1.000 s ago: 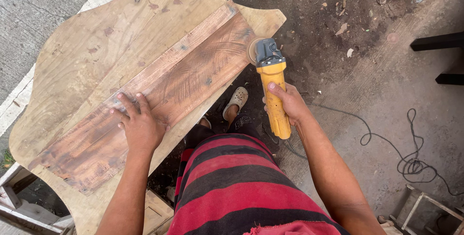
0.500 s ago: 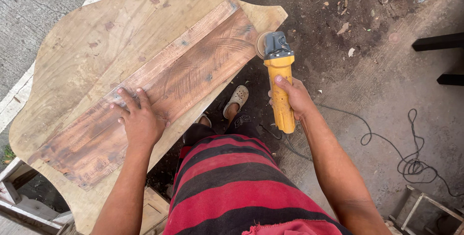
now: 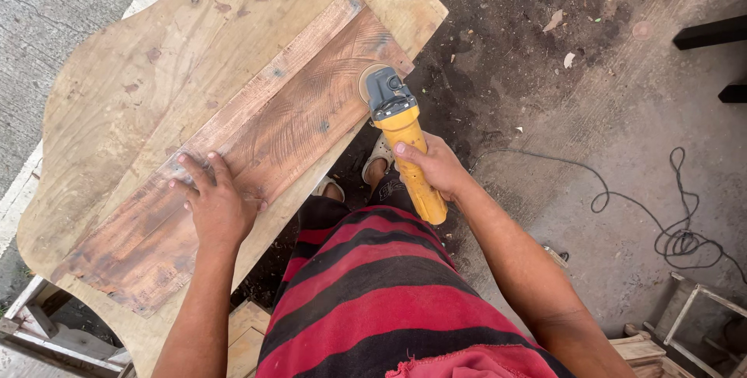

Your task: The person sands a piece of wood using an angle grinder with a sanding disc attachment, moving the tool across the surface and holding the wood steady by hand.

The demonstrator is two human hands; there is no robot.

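Hands divide the work here: 1 steadies, 1 drives. Left hand [image 3: 216, 205] lies flat and open, fingers spread, pressing down on the dark reddish plank [image 3: 257, 145], which likely keeps it from sliding under the tool. That plank rests diagonally on a larger pale shaped board [image 3: 117, 90] that serves as a work surface, its curved edge hanging over the dirt ground [image 3: 545, 98].

Right hand [image 3: 432, 166] is closed around the yellow body of the grinder [image 3: 405, 141], gripping it mid-handle so the grey head and its disc [image 3: 372, 76] reach the plank's far right edge. The disc touches the wood where curved scratch marks already show. A black cable [image 3: 638, 207] trails loosely across the ground to the right, well apart from the disc. A sandalled foot [image 3: 379, 162] stands just below the board's edge.
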